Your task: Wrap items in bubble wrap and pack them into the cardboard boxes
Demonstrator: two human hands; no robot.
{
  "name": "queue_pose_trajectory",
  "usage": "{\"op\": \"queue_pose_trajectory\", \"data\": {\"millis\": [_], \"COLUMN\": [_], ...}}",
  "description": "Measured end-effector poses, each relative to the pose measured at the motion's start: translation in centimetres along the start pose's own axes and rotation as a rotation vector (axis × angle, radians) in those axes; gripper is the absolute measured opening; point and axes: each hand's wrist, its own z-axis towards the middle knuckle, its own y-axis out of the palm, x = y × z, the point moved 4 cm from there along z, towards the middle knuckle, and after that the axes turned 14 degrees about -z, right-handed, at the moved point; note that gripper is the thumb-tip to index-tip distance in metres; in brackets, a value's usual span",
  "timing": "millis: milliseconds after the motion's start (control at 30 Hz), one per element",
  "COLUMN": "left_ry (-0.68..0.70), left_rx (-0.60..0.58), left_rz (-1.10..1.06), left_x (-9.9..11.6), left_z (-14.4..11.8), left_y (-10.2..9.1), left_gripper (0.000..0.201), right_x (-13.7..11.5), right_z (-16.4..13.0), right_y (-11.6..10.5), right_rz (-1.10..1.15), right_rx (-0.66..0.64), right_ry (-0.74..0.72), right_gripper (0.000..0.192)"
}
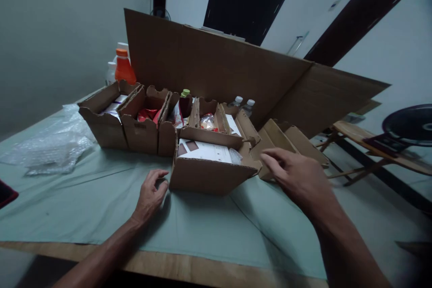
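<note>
Nothing is gripped by the loosely curled fingers of the left hand (151,194), any pinch by the right hand (299,176) cannot be told, and the front cardboard box (212,178) between them might be skewed into the box row (140,137) behind if pushed unevenly.

Black fan (412,127) on wooden stool (354,133) (far right); orange bottle (124,71), left.

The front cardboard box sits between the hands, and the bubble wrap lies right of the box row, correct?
Wrong side: the head view shows the bubble wrap lying left of the box row. The front cardboard box does sit between the left hand and right hand.
</note>
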Motion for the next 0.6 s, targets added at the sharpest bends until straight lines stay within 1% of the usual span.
{"op": "queue_pose_trajectory", "data": {"millis": [33,67,100,133,200,267,333,400,467,533,600], "left_ry": [-0.003,-0.008,-0.012,-0.009,0.015,0.03,0.006,-0.028,-0.044,-0.041,-0.043], "left_rx": [0.018,0.036,0.048,0.054,0.033,-0.02,-0.084,-0.146,-0.193,-0.227,-0.251], "left_rz": [-0.006,-0.011,-0.018,-0.028,-0.066,-0.111,-0.139,-0.171,-0.213,-0.234,-0.232], "left_x": [0.1,0.3,0.5,0.7,1.2,1.7,1.9,2.0,2.2,2.7,3.2], "left_z": [-0.2,-0.4,-0.7,-0.9,-1.1,-0.8,-0.3,0.2,0.3,-0.5,-2.2], "left_y": [-0.2,-0.4,-0.6,-0.7,-0.6,0.0,1.1,2.3,3.3,3.7,3.3], "left_gripper": [0.027,0.029,0.033,0.038,0.053,0.071,0.081,0.084,0.082,0.079,0.074], "right_x": [1.3,2.5,3.3,3.6,2.8,0.7,-1.4,-2.7,-3.0,-2.7,-2.3], "right_z": [-1.4,-2.6,-3.6,-4.3,-4.8,-4.4,-3.7,-3.4,-3.9,-5.4,-7.8], "right_y": [0.2,0.9,2.0,3.5,6.8,9.6,11.5,12.4,12.4,12.2,11.9], "right_rz": [0.119,0.239,0.351,0.448,0.585,0.681,0.764,0.812,0.819,0.782,0.723], "right_rx": [0.083,0.133,0.151,0.136,0.043,-0.049,-0.092,-0.091,-0.075,-0.06,-0.053], "right_ry": [0.04,0.074,0.102,0.115,0.089,0.03,0.01,0.041,0.066,0.09,0.129], "right_gripper": [0.032,0.032,0.033,0.036,0.049,0.06,0.061,0.056,0.052,0.045,0.04]}}
